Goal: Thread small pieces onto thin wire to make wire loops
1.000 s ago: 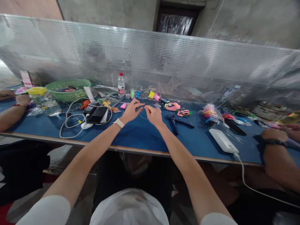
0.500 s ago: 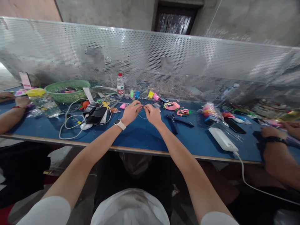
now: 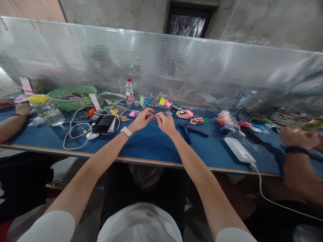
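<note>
Over the middle of the blue tabletop, my right hand (image 3: 165, 123) is closed in a pinch. A thin pale wire (image 3: 154, 126) curves out below its fingertips toward the left. Close beside it is my left hand (image 3: 143, 119), its fingers loosely bent and apart, with the fingertips nearly meeting those of the right. I see nothing gripped in the left one. Black-handled pliers (image 3: 193, 131) lie to the right of my hands. Behind them are pink-and-black clay pieces (image 3: 185, 114), and a small pink lump (image 3: 132, 114) is near my left hand.
A green basket (image 3: 73, 104), a plastic jar (image 3: 49, 112), and a white cable (image 3: 68, 134) with black devices occupy the left. A water bottle (image 3: 129, 92) stands behind. A white power bank (image 3: 239, 150) lies right. Co-workers' hands (image 3: 294, 137) are at both sides; a perforated metal screen (image 3: 151, 60) borders the back.
My left hand's fingers have spread from a pinch and its index finger has lifted. My right hand stays nearly in place. At right, a co-worker's hands have come together.
</note>
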Demonstrator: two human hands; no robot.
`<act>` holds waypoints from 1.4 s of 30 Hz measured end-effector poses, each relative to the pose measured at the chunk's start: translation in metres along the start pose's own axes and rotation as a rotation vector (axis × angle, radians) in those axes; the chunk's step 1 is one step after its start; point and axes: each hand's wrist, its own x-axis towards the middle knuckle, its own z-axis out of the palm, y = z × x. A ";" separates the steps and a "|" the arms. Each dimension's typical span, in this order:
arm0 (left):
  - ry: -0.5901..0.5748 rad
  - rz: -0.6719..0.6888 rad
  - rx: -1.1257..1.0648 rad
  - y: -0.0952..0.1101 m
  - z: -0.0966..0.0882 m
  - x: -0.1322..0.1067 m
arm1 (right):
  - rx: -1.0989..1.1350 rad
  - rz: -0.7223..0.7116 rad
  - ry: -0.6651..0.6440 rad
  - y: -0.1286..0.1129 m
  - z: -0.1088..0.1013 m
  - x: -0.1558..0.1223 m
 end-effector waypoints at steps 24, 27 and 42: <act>0.095 0.293 0.733 0.019 -0.006 -0.011 | 0.175 0.059 -0.027 -0.006 -0.001 0.002; 0.083 0.304 0.720 0.021 -0.007 -0.010 | 0.171 0.055 -0.016 -0.005 -0.002 0.003; 0.321 0.106 0.337 0.030 0.004 -0.003 | 0.079 0.035 -0.053 -0.004 -0.004 0.005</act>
